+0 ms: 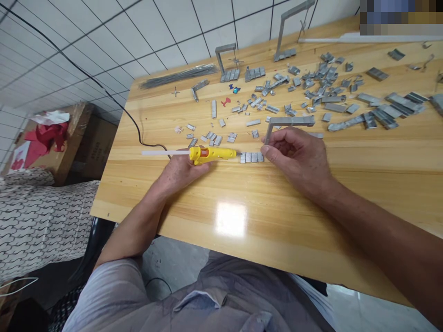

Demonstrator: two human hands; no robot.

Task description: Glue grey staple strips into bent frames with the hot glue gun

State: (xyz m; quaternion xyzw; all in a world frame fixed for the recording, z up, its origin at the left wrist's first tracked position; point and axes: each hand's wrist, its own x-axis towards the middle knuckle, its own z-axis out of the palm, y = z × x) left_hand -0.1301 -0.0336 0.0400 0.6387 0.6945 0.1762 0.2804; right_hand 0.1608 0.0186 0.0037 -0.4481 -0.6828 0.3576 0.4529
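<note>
My left hand is wrapped round a yellow hot glue gun, with a long white glue stick projecting from its back end. The gun's nozzle points right, at the left end of a small flat block of joined grey staple strips lying on the table. Between the thumb and fingers of my right hand is an L-shaped piece of grey staple strips. Its short leg points down beside the right end of the flat block; whether they touch, I cannot tell.
Many loose staple pieces are scattered across the wooden table. Two bracket-shaped staple stands rise near the tiled wall. Thin metal rods lie at the back left. A black cable runs down to the glue gun's side.
</note>
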